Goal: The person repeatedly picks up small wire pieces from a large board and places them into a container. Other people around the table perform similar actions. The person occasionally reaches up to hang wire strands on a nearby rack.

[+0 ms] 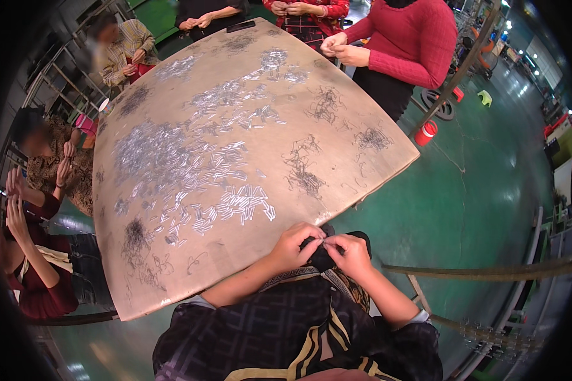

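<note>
Silvery, thin metal piece (325, 240) sits pinched between left hand (293, 246) and right hand (350, 252) at the tan worktable (337, 89) edge, seemingly mid-assembly, so fine fingertip alignment likely follows.

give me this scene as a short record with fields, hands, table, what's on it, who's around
left hand: fingertips pinched on a tiny part, meeting the right hand
right hand: pinched on the same part, too small to identify
table: large tan board
on table: small silvery pieces in heaps, dark wire tangles
around: other people at the far and left edges
floor: green
</note>
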`<state>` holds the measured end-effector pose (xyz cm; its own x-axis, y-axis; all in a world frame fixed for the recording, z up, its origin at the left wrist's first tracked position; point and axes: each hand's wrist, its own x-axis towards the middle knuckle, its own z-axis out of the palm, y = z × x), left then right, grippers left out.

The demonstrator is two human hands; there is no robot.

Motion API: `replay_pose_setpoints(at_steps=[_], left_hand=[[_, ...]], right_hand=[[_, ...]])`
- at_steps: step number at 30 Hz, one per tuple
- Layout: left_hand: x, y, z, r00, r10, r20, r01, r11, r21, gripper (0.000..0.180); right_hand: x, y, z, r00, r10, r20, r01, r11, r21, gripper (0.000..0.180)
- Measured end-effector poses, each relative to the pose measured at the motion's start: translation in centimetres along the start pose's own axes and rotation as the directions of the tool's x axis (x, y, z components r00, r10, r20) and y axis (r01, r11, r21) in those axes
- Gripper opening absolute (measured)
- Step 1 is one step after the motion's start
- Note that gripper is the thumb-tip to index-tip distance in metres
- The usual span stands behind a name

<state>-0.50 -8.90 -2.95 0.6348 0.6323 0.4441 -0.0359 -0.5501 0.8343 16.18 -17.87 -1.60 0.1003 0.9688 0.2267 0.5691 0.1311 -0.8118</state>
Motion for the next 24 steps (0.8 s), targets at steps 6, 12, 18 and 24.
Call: replay_pose_setpoints(at_steps=[6,12,18,24], left_hand=[[-1.0,-0.3,-0.1,1.000,0.004,0.013,-0.004,1.000,-0.030,0.012],[-1.3,-0.1,-0.4,0.994,0.098,0.055,-0.101,0.993,0.059,0.017],[-1.6,0.3,-0.4,0.987,0.147,0.058,-0.152,0.985,0.085,0.019],[-2.4,-0.4,-0.5,0.989,0.146,0.031,-0.148,0.986,0.082,0.018]], right_hand=[[0.7,0.1,-0.9,0.993,-0.021,0.119,0.014,0.999,0.052,0.011],[3.3,1.2,-0.1,0.999,0.039,-0.010,-0.039,0.999,0.013,0.012],[8.1,3.4,4.8,0.961,-0.170,0.220,0.192,0.978,-0.080,0.019],[11.7,2.9,10.0,0.937,-0.075,0.340,0.099,0.994,-0.054,0.031]])
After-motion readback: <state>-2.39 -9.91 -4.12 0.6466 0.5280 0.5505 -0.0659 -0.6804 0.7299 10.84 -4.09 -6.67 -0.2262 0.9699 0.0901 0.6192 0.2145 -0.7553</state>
